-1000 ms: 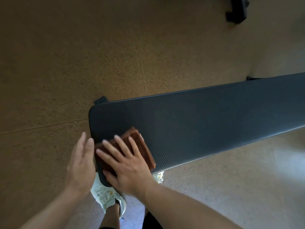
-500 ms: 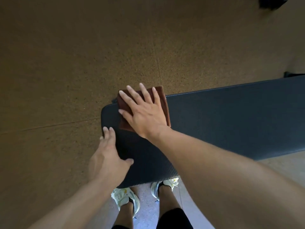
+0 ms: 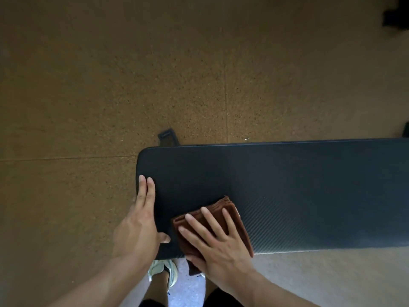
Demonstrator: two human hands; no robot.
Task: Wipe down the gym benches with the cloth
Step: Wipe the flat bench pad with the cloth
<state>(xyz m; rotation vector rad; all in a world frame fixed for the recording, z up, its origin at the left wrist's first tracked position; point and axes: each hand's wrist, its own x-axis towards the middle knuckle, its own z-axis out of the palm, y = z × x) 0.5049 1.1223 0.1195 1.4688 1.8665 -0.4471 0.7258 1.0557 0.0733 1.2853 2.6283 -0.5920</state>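
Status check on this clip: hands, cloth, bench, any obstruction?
Right hand flat, pressing brown cloth at bench near edge. Left hand open, braced on bench end. Nothing blocking pad.

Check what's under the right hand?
Right hand lies flat, fingers spread, on a folded brown cloth, pressed on the bench pad near its front edge. The cloth part beneath the palm is hidden.

Colours I'm seeing from here

I'm watching a rust-brown cloth (image 3: pixel 230 220) lying on a dark, weave-patterned bench (image 3: pixel 298 191); speckled tan floor (image 3: pixel 110 85), white shoe (image 3: pixel 158 270).
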